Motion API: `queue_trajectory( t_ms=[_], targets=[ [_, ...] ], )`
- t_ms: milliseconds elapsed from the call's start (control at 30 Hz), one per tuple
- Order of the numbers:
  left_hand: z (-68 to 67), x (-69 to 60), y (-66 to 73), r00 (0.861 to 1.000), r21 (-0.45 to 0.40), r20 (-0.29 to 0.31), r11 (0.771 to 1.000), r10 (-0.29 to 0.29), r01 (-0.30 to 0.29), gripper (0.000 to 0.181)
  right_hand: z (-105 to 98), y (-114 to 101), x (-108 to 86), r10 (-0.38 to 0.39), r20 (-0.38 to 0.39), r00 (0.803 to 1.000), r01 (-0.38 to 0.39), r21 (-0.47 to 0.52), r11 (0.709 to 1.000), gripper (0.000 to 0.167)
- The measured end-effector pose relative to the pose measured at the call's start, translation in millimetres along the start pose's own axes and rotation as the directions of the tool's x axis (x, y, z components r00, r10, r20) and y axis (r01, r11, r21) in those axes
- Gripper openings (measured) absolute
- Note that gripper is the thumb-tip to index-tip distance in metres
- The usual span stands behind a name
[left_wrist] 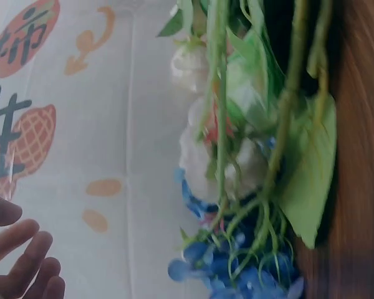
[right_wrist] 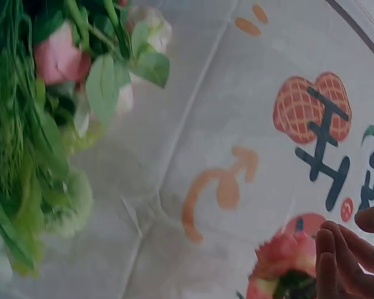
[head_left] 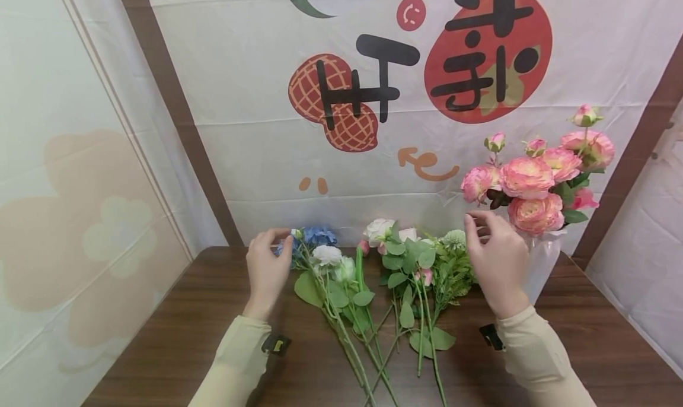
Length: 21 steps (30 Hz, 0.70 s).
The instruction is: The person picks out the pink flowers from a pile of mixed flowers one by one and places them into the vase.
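My left hand (head_left: 268, 267) hovers beside the blue flowers (head_left: 320, 236) on the left of the table, fingers loosely bent and nothing held. In the left wrist view, its fingers (left_wrist: 26, 265) are spread apart from the blossoms. My right hand (head_left: 498, 261) is raised in front of the white vase (head_left: 541, 267), just left of the pink flowers (head_left: 528, 178). Its fingers are relaxed; the right wrist view has a pink bloom (right_wrist: 283, 265) behind them, and no stem shows in the grip. Between the hands lie white flowers (head_left: 326, 254) and leafy green stems (head_left: 347, 342).
A second group of stems, with a white rose (head_left: 380, 230), a pale green round bloom (head_left: 455, 239) and ferny leaves (head_left: 453, 273), lies right of centre on the brown wooden table (head_left: 181, 336). Behind the table hangs a printed white cloth (head_left: 251, 158).
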<state>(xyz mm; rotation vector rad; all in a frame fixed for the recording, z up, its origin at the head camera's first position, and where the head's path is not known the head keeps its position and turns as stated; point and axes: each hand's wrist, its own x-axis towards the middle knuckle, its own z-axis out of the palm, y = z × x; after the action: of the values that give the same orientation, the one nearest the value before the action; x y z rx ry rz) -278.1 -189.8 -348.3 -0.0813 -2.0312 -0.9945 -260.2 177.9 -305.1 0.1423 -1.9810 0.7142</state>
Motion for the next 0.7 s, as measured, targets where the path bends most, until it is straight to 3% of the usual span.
queue_trajectory(
  t_ms=[200,367,533,700],
  targets=[
    [15.1,1.7,12.7,1.0,-0.004,0.025,1.0,-0.013,0.013,0.015,18,-3,-7.1,0.038,0.091,0.995,-0.035,-0.032,0.999,0.024],
    [28.6,2.1,22.7,0.991,0.048,0.113,0.997,-0.074,0.069,0.019,29,-5,-13.5,0.107,0.209,0.972,-0.09,-0.088,0.992,0.025],
    [39.3,1.3,37.1,0.953,0.087,0.232,0.98,-0.193,0.177,0.029,38,-5,-16.3,0.168,0.31,0.936,-0.134,-0.127,0.983,0.027],
    [49.4,0.3,47.6,0.916,0.109,0.306,0.966,-0.258,0.235,0.033,43,-7,-16.6,0.204,0.397,0.895,-0.156,-0.151,0.976,0.031]
  ],
)
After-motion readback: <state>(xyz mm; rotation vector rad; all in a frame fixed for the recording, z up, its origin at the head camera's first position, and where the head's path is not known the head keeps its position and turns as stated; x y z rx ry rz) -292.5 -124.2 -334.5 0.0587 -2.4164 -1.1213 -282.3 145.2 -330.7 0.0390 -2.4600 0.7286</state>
